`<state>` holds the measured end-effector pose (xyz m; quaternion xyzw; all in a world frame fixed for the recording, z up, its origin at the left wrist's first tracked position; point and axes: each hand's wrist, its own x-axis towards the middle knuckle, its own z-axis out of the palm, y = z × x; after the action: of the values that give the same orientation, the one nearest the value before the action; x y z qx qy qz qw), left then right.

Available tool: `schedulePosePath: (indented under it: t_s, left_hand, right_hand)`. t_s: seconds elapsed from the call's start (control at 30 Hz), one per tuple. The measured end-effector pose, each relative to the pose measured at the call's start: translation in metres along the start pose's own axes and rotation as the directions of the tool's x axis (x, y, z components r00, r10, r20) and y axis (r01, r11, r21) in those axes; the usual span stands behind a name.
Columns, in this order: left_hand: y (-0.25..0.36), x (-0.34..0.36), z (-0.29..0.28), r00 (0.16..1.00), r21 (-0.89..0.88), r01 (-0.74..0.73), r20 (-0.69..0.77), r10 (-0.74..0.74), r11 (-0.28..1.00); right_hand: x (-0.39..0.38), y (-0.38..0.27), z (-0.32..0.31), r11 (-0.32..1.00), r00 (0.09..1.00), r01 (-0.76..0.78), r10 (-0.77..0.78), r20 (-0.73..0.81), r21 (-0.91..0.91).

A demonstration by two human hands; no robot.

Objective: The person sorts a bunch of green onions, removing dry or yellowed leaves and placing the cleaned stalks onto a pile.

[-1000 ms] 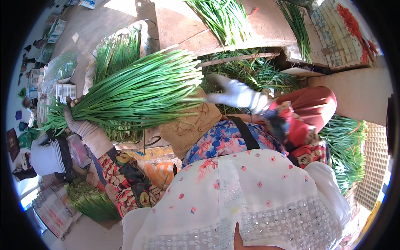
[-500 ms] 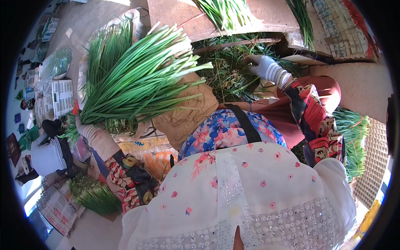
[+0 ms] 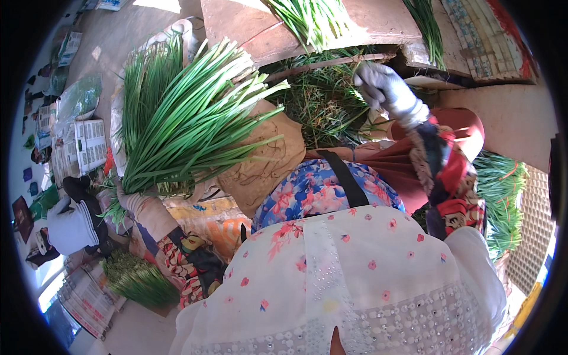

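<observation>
A large bunch of garlic chives (image 3: 189, 124), green with pale cut ends toward the upper right, lies slantwise over my lap on the left. My left hand (image 3: 123, 195), in a light glove, is closed at the bunch's leafy lower end; leaves hide most of its fingers. My right hand (image 3: 383, 86), in a grey glove, hovers above the right side of a heap of loose green and brown leaf scraps (image 3: 319, 109). Its fingers are loosely bent and partly apart, with nothing visible in them. A brown cloth (image 3: 260, 171) lies beneath the chives' right side.
At the top, a wooden board (image 3: 384, 21) carries more chives (image 3: 313, 21). Tied green bundles (image 3: 500, 195) stand at the right beside a textured panel (image 3: 532, 219). Another bundle (image 3: 139, 278) sits at the lower left, near a person's light-coloured sleeve (image 3: 74, 228) and newspapers (image 3: 86, 299).
My right hand has risen off the leaf scraps and turned, its fingers now bent downward. The chives have shifted a little left, and my left hand sits slightly lower.
</observation>
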<state>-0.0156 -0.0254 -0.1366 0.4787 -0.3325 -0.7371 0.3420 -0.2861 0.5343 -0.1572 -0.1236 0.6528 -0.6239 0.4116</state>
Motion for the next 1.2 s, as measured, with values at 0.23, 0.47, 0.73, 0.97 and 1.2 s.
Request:
schedulePosePath:
  t_s: [0.23, 0.47, 0.73, 0.97, 1.2]
  left_hand:
    - [-0.018, -0.016, 0.031, 0.974, 0.113, 0.019, -0.226, 0.007, 0.993]
    - [-0.009, -0.006, 0.015, 0.978, 0.051, -0.05, -0.2, 0.059, 0.997]
    - [-0.018, -0.015, 0.009, 0.961, 0.124, -0.04, -0.267, 0.072, 0.991]
    - [-0.027, -0.025, 0.029, 0.984, 0.007, 0.034, -0.175, -0.033, 0.999]
    - [-0.03, -0.016, 0.03, 0.973, 0.067, 0.024, -0.233, -0.008, 0.997]
  right_hand:
    - [0.012, -0.028, 0.098, 0.363, 0.752, 0.284, -0.658, -0.028, -0.887]
    - [0.072, -0.046, 0.19, 0.529, 0.893, 0.378, -0.425, 0.148, -0.76]
    - [0.009, -0.11, 0.146, 0.879, 0.542, 0.466, -0.37, 0.755, 0.096]
    - [0.049, 0.008, 0.081, 0.945, 0.998, 0.006, 0.017, 0.066, -0.326]
    - [0.068, -0.005, 0.128, 0.935, 0.959, -0.103, 0.184, -0.215, 0.339]
